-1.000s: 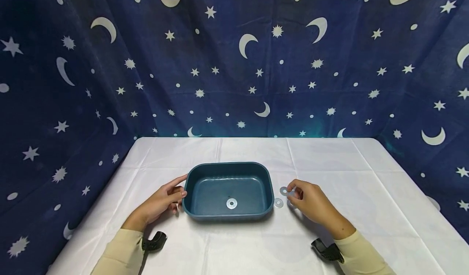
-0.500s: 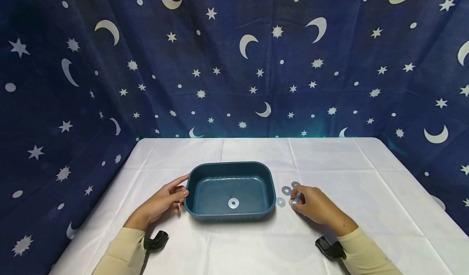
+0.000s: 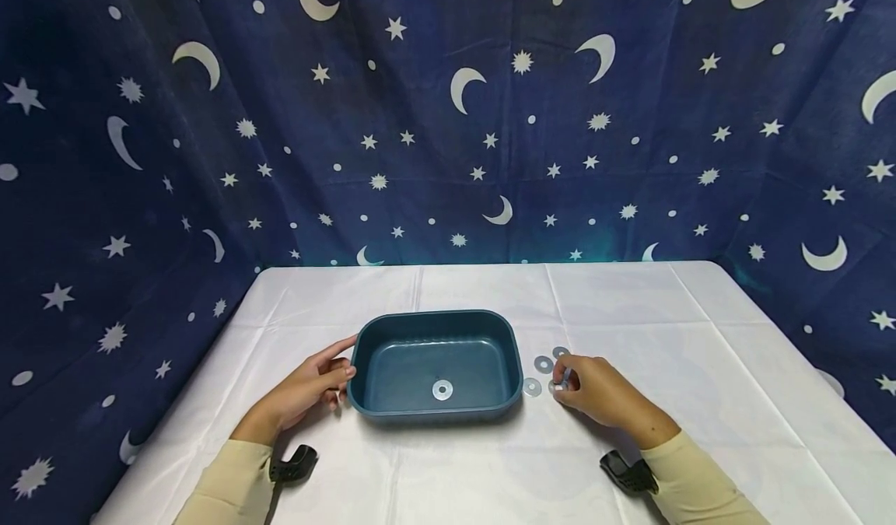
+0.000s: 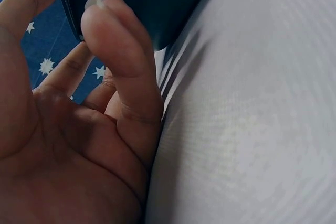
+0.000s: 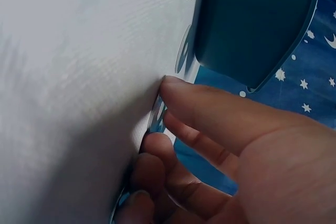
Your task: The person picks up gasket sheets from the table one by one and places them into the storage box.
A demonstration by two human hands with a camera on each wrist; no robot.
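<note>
A blue-green rectangular tub (image 3: 436,414) stands on the table in the head view, a flat metal washer (image 3: 442,390) lying on its floor. My left hand (image 3: 306,387) holds the tub's left end, thumb at the rim and index finger along the far corner; its lower fingers are curled in the left wrist view. To the tub's right, my right hand (image 3: 602,395) pinches another washer (image 5: 156,114) by its edges, thumb and index fingertip close to the cloth. Its remaining fingers curl underneath, near the cloth.
More washers lie between the tub and my right hand: one by the tub's corner (image 3: 532,387), one (image 3: 543,364) farther back, and one (image 3: 561,351) beyond the fingers. White cloth (image 3: 448,470) covers the table. A dark blue star-and-moon curtain (image 3: 420,105) hangs around it.
My right hand has shifted slightly right and nearer, showing a washer behind it and one at its fingertips. Over the last half second it has hardly moved. My left hand stays at the tub.
</note>
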